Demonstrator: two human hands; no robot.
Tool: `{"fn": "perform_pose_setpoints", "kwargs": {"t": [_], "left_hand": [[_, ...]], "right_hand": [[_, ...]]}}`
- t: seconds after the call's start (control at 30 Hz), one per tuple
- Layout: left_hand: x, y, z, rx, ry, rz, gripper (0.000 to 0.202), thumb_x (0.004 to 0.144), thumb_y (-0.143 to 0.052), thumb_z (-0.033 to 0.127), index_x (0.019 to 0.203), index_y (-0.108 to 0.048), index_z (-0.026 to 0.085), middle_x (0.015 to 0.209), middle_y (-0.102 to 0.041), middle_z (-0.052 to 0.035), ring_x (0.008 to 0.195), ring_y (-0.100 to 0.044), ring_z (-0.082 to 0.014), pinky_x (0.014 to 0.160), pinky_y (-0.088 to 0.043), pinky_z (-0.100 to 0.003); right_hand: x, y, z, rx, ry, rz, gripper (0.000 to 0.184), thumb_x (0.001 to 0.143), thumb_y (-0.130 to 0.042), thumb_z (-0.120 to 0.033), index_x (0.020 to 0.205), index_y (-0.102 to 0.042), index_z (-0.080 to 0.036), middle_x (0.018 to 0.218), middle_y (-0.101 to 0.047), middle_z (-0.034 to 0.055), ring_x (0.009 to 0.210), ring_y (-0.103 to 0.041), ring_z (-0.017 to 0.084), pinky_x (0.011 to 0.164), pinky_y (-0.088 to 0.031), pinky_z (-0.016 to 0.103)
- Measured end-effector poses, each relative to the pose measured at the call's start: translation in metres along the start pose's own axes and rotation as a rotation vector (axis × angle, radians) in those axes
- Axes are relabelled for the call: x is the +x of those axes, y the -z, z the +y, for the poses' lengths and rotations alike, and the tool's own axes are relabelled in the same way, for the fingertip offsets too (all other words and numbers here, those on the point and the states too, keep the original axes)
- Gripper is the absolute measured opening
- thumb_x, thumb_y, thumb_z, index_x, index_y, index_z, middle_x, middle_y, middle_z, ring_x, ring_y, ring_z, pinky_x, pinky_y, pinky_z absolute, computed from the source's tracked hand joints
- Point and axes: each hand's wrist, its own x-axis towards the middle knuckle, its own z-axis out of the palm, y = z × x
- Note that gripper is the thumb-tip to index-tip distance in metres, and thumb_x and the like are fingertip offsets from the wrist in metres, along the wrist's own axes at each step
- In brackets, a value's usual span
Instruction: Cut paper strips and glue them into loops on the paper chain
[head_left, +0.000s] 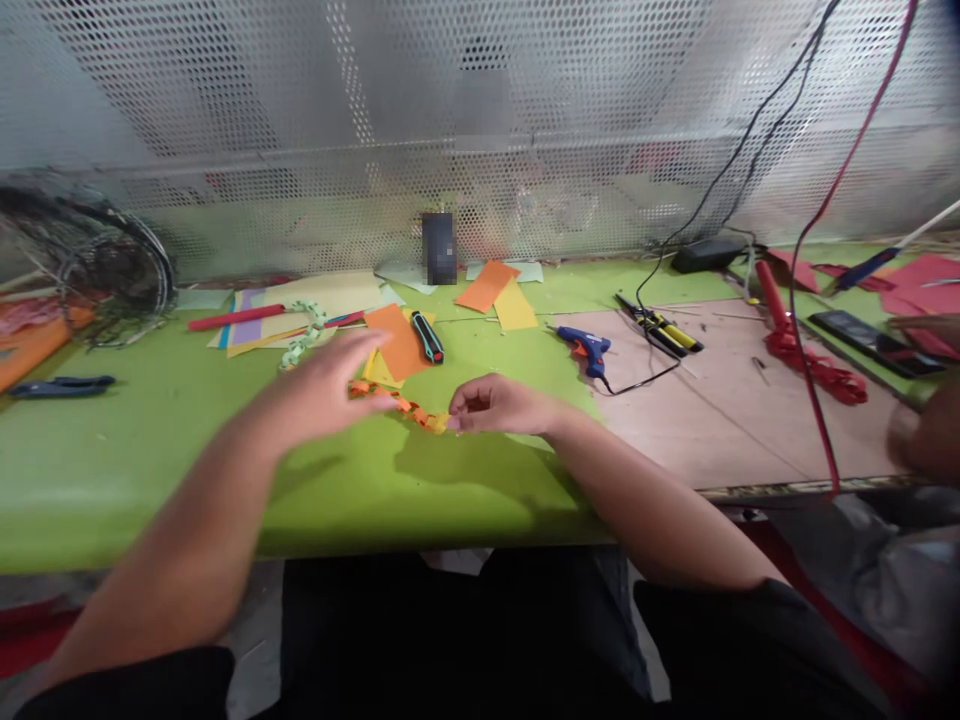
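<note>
A folded orange and yellow paper chain [409,408] stretches above the green table [150,470] between both hands. My left hand [326,385] holds its left end, fingers partly closed and blurred by motion. My right hand [499,405] pinches the right end with fingers curled. Behind the chain lie orange paper sheets [397,340] and a black utility knife [427,337]. A pale green paper chain [306,335] lies further left.
A blue glue gun [589,350] with its cable lies right of centre on a brown board [712,400]. Screwdrivers [660,328], red ribbon [817,365], coloured sheets and pliers [60,385] are scattered about. A perforated metal wall [480,130] backs the table. Another person's arm [930,440] is at right.
</note>
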Motion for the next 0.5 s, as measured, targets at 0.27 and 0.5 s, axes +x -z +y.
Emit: {"fn": "perform_pose_setpoints", "kwargs": {"t": [0.27,0.5], "left_hand": [[-0.002,-0.108,0.057,-0.100,-0.265,0.143,0.047,0.104,-0.070,0.040,0.148,-0.065,0.022,0.134,-0.077,-0.0150,0.120,-0.077,-0.0323,0.103,-0.063,-0.048],[-0.004,-0.097,0.031,-0.382,-0.110,0.402,0.034,0.106,-0.068,0.038,0.138,-0.073,0.026,0.128,-0.080,-0.0100,0.105,-0.079,-0.0230,0.097,-0.063,-0.037]], "right_hand": [[0.012,-0.008,-0.001,0.165,0.004,0.109,0.050,0.079,-0.093,-0.060,0.092,-0.075,-0.014,0.076,-0.073,0.0017,0.066,-0.064,0.012,0.065,-0.053,0.027],[0.047,0.016,-0.039,-0.119,0.001,0.081,0.050,0.091,-0.079,-0.065,0.099,-0.077,-0.016,0.089,-0.078,0.0075,0.073,-0.070,0.017,0.070,-0.056,0.032]]}}
